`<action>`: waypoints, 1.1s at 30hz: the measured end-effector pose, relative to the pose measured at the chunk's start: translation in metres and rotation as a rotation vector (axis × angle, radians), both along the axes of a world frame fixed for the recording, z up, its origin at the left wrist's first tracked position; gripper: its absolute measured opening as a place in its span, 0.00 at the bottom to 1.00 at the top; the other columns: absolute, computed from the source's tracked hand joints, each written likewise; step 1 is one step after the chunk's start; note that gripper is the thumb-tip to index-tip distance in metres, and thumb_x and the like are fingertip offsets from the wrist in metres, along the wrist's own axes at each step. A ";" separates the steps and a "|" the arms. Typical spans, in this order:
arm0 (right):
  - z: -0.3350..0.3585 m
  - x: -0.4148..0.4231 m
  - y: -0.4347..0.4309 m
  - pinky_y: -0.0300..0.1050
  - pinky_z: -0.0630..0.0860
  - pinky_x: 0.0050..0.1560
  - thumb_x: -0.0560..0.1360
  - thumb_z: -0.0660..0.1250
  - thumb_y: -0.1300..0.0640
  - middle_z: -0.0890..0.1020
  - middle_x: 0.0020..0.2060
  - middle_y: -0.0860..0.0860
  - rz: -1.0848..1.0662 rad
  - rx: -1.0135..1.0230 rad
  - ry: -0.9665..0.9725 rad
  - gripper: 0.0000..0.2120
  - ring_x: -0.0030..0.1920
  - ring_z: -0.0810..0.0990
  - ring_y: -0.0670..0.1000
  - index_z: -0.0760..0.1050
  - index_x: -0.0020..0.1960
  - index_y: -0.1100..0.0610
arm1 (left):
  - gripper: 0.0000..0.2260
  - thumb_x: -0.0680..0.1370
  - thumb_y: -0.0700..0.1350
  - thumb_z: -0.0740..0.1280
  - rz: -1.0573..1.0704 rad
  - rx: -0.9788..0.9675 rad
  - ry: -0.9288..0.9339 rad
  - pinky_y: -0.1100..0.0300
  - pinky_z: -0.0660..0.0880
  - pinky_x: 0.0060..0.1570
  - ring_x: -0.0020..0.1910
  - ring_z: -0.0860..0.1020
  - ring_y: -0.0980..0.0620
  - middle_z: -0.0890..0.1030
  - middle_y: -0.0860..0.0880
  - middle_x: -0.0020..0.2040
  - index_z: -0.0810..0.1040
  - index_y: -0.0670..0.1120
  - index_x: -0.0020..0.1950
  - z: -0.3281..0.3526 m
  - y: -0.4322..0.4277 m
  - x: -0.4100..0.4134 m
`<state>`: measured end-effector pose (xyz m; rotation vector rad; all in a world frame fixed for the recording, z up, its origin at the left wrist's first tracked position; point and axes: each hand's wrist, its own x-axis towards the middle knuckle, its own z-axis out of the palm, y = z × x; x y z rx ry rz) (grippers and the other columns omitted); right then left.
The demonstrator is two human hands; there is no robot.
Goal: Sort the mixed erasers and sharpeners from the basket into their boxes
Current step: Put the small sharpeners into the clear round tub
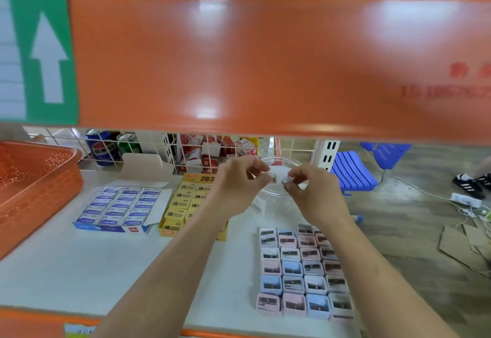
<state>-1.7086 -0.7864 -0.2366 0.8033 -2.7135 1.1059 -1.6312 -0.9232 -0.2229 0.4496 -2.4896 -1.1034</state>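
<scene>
Sharpener rows: pastel pink, blue and white plastic sharpeners (303,271) lie in a tidy grid on the white shelf (79,271), nearest the viewer on the right.
Arms: both bare forearms reach forward and slightly inward from the lower edge, wrists raised above the shelf.
Left hand: the left hand (239,186) curls its fingers and pinches a small brownish piece (272,178) at the fingertips.
Right hand: the right hand (310,191) is likewise narrowed, pinching a small grey piece (284,182); the two pieces sit just beside each other, too blurred to name for certain.
Tub: a round clear plastic tub (273,206) with a barcode sticker stands directly under both hands.
Step in hand: probably sharpeners, or two parts of one, being handled over the tub.
Next move: it calls for identifying each piece, then lowering it into its proper place without disturbing the grid.
Eraser boxes: an open blue cardboard box of erasers (119,207) and a yellow 2B eraser box (183,204) sit side by side, left of the hands.
Basket: the orange perforated plastic basket (34,186) stands at far left; no pieces show in the visible part of it.
Back: a white wire mesh panel (186,149) closes off the shelf.
</scene>
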 end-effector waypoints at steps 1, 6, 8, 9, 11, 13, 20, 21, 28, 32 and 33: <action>-0.001 -0.001 0.000 0.36 0.67 0.45 0.76 0.68 0.56 0.80 0.44 0.47 0.001 0.005 -0.012 0.07 0.44 0.76 0.46 0.79 0.53 0.56 | 0.06 0.76 0.48 0.70 -0.002 -0.028 -0.006 0.73 0.69 0.35 0.39 0.75 0.62 0.78 0.59 0.42 0.79 0.51 0.52 -0.002 0.000 -0.005; 0.001 0.000 0.009 0.31 0.67 0.41 0.75 0.68 0.58 0.80 0.43 0.45 0.049 -0.018 -0.039 0.05 0.38 0.74 0.42 0.79 0.51 0.55 | 0.04 0.77 0.47 0.68 -0.042 -0.111 -0.112 0.70 0.67 0.37 0.41 0.74 0.62 0.77 0.57 0.43 0.79 0.48 0.51 -0.015 0.000 -0.019; 0.003 0.001 0.017 0.28 0.67 0.33 0.75 0.68 0.60 0.78 0.36 0.43 0.059 -0.068 -0.076 0.04 0.31 0.74 0.39 0.78 0.42 0.53 | 0.05 0.78 0.47 0.67 -0.046 -0.131 -0.123 0.70 0.66 0.37 0.39 0.73 0.64 0.77 0.57 0.42 0.80 0.47 0.49 -0.017 0.000 -0.018; 0.005 0.002 0.023 0.28 0.67 0.30 0.74 0.68 0.60 0.78 0.33 0.44 0.073 -0.067 -0.110 0.07 0.29 0.73 0.39 0.77 0.39 0.53 | 0.05 0.79 0.47 0.66 -0.047 -0.143 -0.118 0.70 0.66 0.38 0.39 0.73 0.64 0.77 0.56 0.43 0.80 0.48 0.49 -0.017 0.001 -0.017; 0.008 0.002 0.033 0.30 0.67 0.29 0.74 0.68 0.59 0.78 0.32 0.45 0.124 0.042 -0.183 0.08 0.29 0.73 0.40 0.77 0.36 0.52 | 0.03 0.78 0.49 0.67 -0.022 -0.163 -0.078 0.66 0.66 0.42 0.39 0.71 0.63 0.75 0.56 0.45 0.79 0.51 0.47 -0.018 0.003 -0.012; 0.009 0.001 0.041 0.32 0.70 0.32 0.74 0.68 0.58 0.80 0.36 0.47 0.168 0.244 -0.235 0.06 0.36 0.78 0.45 0.78 0.38 0.52 | 0.05 0.77 0.51 0.68 0.004 -0.173 -0.031 0.65 0.66 0.40 0.38 0.69 0.62 0.73 0.58 0.44 0.74 0.55 0.42 -0.018 0.006 -0.003; -0.001 0.003 0.045 0.40 0.73 0.56 0.76 0.67 0.54 0.79 0.55 0.48 0.214 0.535 -0.252 0.14 0.54 0.77 0.48 0.76 0.61 0.51 | 0.12 0.74 0.58 0.68 -0.183 -0.144 -0.432 0.65 0.74 0.44 0.46 0.77 0.60 0.78 0.57 0.49 0.79 0.54 0.53 -0.029 0.014 0.023; -0.001 0.004 0.045 0.41 0.73 0.57 0.76 0.67 0.55 0.78 0.55 0.48 0.225 0.539 -0.239 0.14 0.55 0.76 0.48 0.76 0.61 0.51 | 0.14 0.74 0.58 0.69 -0.186 -0.161 -0.468 0.66 0.72 0.44 0.47 0.76 0.60 0.78 0.57 0.51 0.78 0.53 0.57 -0.030 0.015 0.025; -0.005 0.007 0.043 0.45 0.72 0.61 0.77 0.65 0.57 0.78 0.57 0.47 0.285 0.549 -0.156 0.13 0.58 0.75 0.48 0.76 0.61 0.50 | 0.11 0.76 0.54 0.68 -0.160 -0.183 -0.504 0.66 0.73 0.41 0.46 0.78 0.57 0.79 0.56 0.48 0.81 0.50 0.53 -0.032 0.025 0.033; -0.008 0.006 0.043 0.41 0.72 0.58 0.78 0.64 0.59 0.77 0.57 0.47 0.298 0.514 -0.156 0.14 0.56 0.75 0.47 0.76 0.62 0.51 | 0.11 0.76 0.53 0.69 -0.149 -0.135 -0.497 0.65 0.74 0.45 0.47 0.78 0.56 0.80 0.55 0.49 0.81 0.48 0.52 -0.032 0.026 0.035; -0.008 0.006 0.043 0.39 0.72 0.57 0.78 0.64 0.59 0.76 0.57 0.47 0.303 0.511 -0.154 0.13 0.56 0.74 0.47 0.76 0.62 0.51 | 0.10 0.76 0.53 0.69 -0.149 -0.117 -0.497 0.66 0.74 0.44 0.46 0.78 0.57 0.80 0.55 0.49 0.82 0.48 0.52 -0.032 0.026 0.035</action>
